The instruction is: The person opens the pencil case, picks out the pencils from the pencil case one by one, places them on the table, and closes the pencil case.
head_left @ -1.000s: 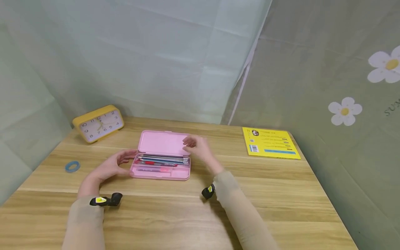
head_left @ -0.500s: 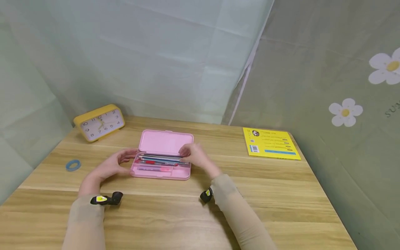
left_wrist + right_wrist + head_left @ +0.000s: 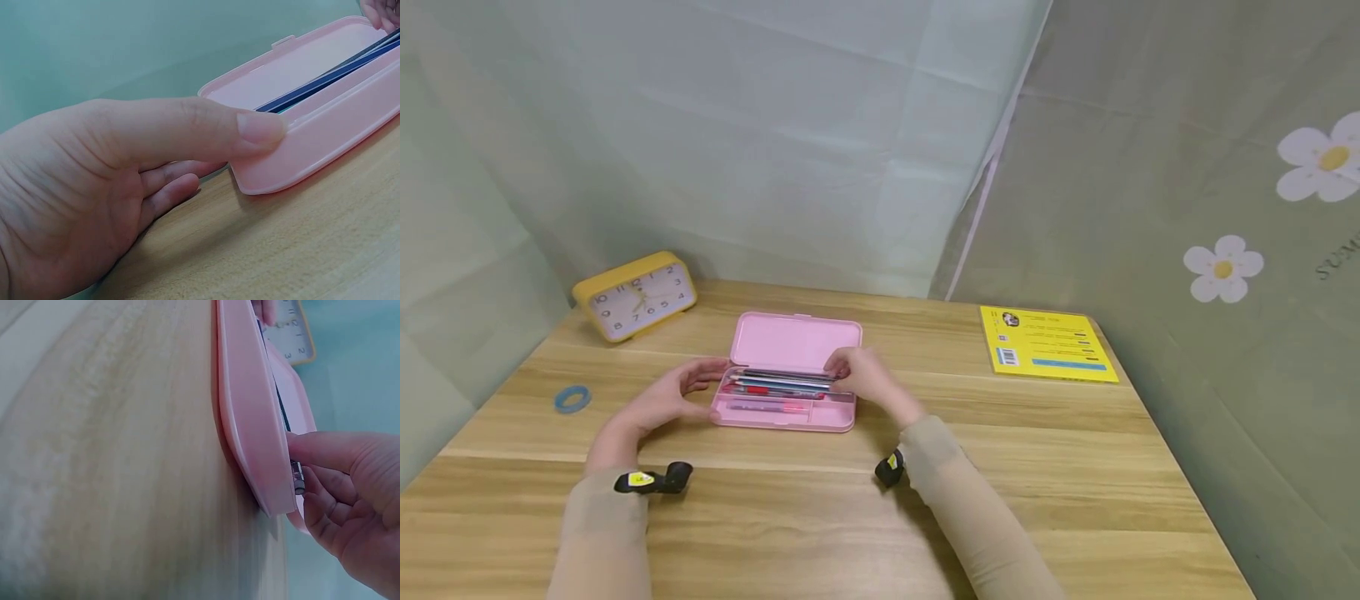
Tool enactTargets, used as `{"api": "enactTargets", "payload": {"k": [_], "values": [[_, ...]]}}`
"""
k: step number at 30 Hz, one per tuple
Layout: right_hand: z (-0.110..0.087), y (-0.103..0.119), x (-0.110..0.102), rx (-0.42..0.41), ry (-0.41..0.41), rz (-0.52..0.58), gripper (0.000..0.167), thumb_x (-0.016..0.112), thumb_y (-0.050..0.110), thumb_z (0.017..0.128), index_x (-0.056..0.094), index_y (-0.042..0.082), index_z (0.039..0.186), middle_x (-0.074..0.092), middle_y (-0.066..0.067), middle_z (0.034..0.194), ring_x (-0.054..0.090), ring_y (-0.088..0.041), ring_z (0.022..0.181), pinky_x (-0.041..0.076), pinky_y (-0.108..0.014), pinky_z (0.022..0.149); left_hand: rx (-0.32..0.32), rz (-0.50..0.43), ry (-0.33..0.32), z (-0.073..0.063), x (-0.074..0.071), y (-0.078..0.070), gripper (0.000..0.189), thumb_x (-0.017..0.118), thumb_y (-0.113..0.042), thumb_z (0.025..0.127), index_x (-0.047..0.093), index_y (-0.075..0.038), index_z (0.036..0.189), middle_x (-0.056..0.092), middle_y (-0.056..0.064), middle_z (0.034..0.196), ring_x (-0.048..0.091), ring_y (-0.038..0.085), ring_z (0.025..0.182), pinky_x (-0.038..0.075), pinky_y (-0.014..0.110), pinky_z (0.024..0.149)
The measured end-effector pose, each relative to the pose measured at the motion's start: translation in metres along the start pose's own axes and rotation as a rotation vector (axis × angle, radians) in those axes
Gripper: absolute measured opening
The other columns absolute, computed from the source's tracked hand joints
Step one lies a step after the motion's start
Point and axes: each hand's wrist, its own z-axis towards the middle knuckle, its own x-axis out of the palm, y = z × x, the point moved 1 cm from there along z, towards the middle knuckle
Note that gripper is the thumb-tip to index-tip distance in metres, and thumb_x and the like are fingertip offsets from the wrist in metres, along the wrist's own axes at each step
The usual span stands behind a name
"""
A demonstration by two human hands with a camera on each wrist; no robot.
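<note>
A pink pencil case [image 3: 833, 417] lies with its lid [image 3: 797, 342] folded back. Several pencils [image 3: 782, 381] fill its rear compartment, with a red pen [image 3: 767, 391] in front of them and a pinkish pen [image 3: 766, 406] in the front compartment. My left hand [image 3: 662, 400] holds the case by its left end, thumb [image 3: 259, 130] on the front corner and fingers toward the back. At the right end, my right hand [image 3: 871, 379] pinches pencil ends; one metal-banded end [image 3: 297, 478] shows between thumb and fingers. How many it pinches is hidden.
A yellow alarm clock [image 3: 636, 297] stands at the back left. Left of my left hand lies a blue ring [image 3: 572, 399], perhaps a tape roll. A yellow book [image 3: 1048, 343] lies at the back right. Curtains border the wooden table [image 3: 790, 525].
My right hand has come down from beside the lid to the pencils' right ends and now pinches there. My left hand has stayed at the case's left end.
</note>
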Motion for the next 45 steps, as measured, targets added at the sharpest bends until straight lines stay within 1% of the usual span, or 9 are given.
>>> {"api": "enactTargets", "payload": {"k": [8,15,17,22,26,31,36,41,45], "values": [[-0.001,0.007,0.0,0.041,-0.01,-0.015,0.022,0.078,-0.004,0.076,0.069,0.0,0.096,0.07,-0.009,0.088,0.063,-0.013,0.079,0.051,-0.015,0.073,0.006,-0.005,0.0,0.0,0.0,0.001,0.086,0.083,-0.017,0.077,0.035,0.0,0.147,0.041,0.023,0.15,0.043,-0.012,0.115,0.035,0.006,0.095],[-0.003,0.006,0.001,0.022,-0.029,-0.006,0.018,0.074,-0.005,0.079,0.07,0.0,0.095,0.071,-0.01,0.088,0.064,-0.014,0.079,0.052,-0.016,0.073,0.013,-0.011,-0.001,0.001,0.0,0.001,0.086,0.083,-0.016,0.077,0.036,0.0,0.146,0.041,0.023,0.149,0.043,-0.012,0.115,0.035,0.006,0.095],[-0.004,0.004,-0.001,0.012,-0.042,0.017,0.017,0.072,-0.005,0.08,0.07,-0.001,0.096,0.071,-0.011,0.089,0.064,-0.014,0.079,0.052,-0.016,0.074,0.015,-0.014,-0.001,0.001,0.0,0.0,0.086,0.083,-0.015,0.077,0.036,0.001,0.146,0.041,0.023,0.149,0.043,-0.013,0.115,0.035,0.005,0.095],[-0.013,0.0,-0.012,-0.008,-0.084,0.095,0.019,0.069,-0.006,0.08,0.068,-0.005,0.099,0.07,-0.016,0.091,0.064,-0.018,0.081,0.052,-0.019,0.075,0.01,-0.01,0.002,0.0,0.0,0.0,0.086,0.083,-0.017,0.077,0.035,0.0,0.147,0.041,0.023,0.15,0.043,-0.012,0.115,0.035,0.006,0.095],[-0.026,-0.007,-0.029,-0.006,-0.155,0.147,0.02,0.067,-0.008,0.079,0.068,-0.007,0.099,0.07,-0.019,0.09,0.064,-0.021,0.081,0.053,-0.021,0.075,0.008,-0.005,0.003,0.0,0.0,-0.001,0.086,0.082,-0.017,0.077,0.034,0.0,0.147,0.041,0.023,0.149,0.043,-0.01,0.116,0.035,0.007,0.095],[-0.044,-0.024,-0.055,-0.017,-0.221,0.178,0.022,0.068,-0.006,0.081,0.066,-0.012,0.102,0.069,-0.023,0.092,0.064,-0.023,0.081,0.054,-0.023,0.076,0.0,-0.004,0.006,-0.001,0.0,-0.002,0.087,0.082,-0.017,0.077,0.034,-0.001,0.148,0.041,0.022,0.15,0.042,-0.009,0.116,0.036,0.007,0.095],[-0.063,-0.049,-0.084,-0.008,-0.244,0.157,0.022,0.069,-0.001,0.086,0.066,-0.011,0.105,0.069,-0.02,0.094,0.062,-0.018,0.083,0.054,-0.026,0.077,-0.007,-0.003,0.002,-0.001,-0.001,-0.002,0.088,0.082,-0.018,0.078,0.033,-0.002,0.148,0.041,0.021,0.15,0.042,-0.007,0.116,0.037,0.007,0.093],[-0.084,-0.074,-0.107,0.023,-0.226,0.108,0.021,0.069,0.001,0.086,0.067,-0.008,0.105,0.07,-0.017,0.093,0.062,-0.017,0.083,0.055,-0.03,0.079,-0.01,0.004,0.003,-0.001,-0.001,-0.002,0.088,0.082,-0.02,0.078,0.033,-0.003,0.149,0.042,0.021,0.15,0.043,-0.003,0.117,0.037,0.007,0.093],[-0.096,-0.097,-0.117,0.057,-0.195,0.06,0.019,0.068,-0.001,0.085,0.068,-0.007,0.103,0.071,-0.015,0.091,0.063,-0.014,0.082,0.056,-0.029,0.079,-0.005,0.01,0.007,0.0,0.0,-0.002,0.087,0.082,-0.02,0.079,0.033,-0.002,0.149,0.043,0.021,0.149,0.044,-0.002,0.118,0.037,0.008,0.094]]}}
